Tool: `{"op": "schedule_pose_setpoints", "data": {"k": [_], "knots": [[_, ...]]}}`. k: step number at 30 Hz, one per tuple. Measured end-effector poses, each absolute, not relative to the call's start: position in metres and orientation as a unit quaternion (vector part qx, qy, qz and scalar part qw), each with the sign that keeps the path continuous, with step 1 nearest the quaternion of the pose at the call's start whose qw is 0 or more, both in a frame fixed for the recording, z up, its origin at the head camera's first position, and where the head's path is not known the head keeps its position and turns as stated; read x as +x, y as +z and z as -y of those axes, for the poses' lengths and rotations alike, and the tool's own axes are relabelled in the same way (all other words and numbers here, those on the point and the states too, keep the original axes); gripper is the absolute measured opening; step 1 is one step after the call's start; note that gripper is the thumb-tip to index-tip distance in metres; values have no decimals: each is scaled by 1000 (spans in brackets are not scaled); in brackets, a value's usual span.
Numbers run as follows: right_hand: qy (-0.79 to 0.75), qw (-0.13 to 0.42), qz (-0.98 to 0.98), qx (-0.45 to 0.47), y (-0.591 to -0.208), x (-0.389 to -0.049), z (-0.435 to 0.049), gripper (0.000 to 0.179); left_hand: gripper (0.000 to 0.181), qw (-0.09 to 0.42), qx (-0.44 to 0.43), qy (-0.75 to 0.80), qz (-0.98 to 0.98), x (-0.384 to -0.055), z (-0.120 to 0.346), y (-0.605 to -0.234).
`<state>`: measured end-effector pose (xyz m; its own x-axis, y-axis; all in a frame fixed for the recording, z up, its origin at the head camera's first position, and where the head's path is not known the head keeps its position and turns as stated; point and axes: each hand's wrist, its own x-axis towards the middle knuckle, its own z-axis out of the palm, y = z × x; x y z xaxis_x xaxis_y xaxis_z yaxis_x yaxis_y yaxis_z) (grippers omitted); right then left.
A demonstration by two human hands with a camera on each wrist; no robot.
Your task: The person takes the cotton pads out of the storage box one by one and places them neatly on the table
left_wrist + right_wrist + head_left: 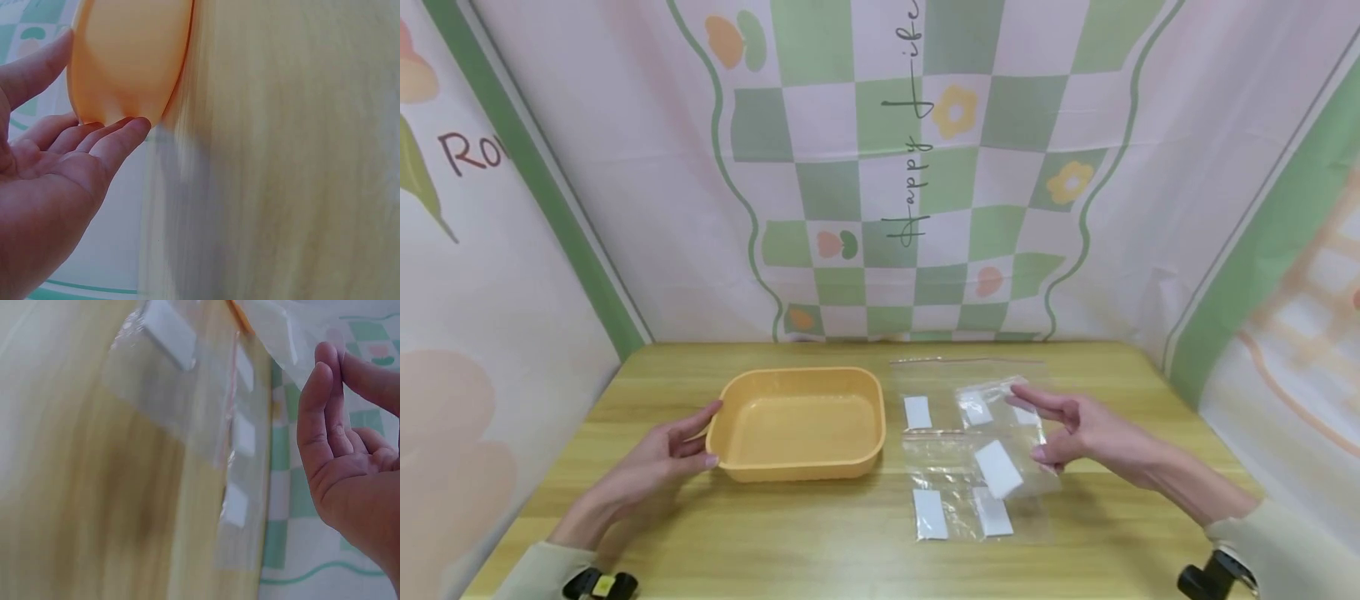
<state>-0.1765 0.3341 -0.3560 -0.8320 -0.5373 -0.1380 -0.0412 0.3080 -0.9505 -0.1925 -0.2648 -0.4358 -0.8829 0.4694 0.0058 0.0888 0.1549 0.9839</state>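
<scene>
A shallow yellow-orange plastic basin (797, 417) with rounded corners stands on the left half of the table. My left hand (658, 458) is at its left end, thumb and fingers spread apart, fingertips against the outer wall (119, 81). Over on the right, my right hand (1082, 433) pinches the edge of a clear plastic bag (284, 337) between thumb and fingertips. A white rectangular piece (998, 468) shows tilted at this bag. Behind and below it lie two clear zip bags, a rear one (943, 387) and a front one (958, 479).
Several flat white pieces, such as a small rectangle (930, 514), show through the bags on the wood-grain table (820, 550). A checkered cloth (887, 192) hangs along the table's back edge, and printed cloth stands at both sides.
</scene>
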Motion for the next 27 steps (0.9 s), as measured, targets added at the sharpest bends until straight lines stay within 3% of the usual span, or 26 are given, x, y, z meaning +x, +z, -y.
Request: {"op": "schedule_pose_setpoints", "data": {"k": [18, 27], "knots": [[-603, 276, -720, -206, -406, -155, -415, 81, 90, 160, 182, 622, -745, -195, 264, -436], [-517, 228, -805, -183, -414, -155, -428, 94, 92, 164, 180, 627, -740, -194, 264, -436]]}}
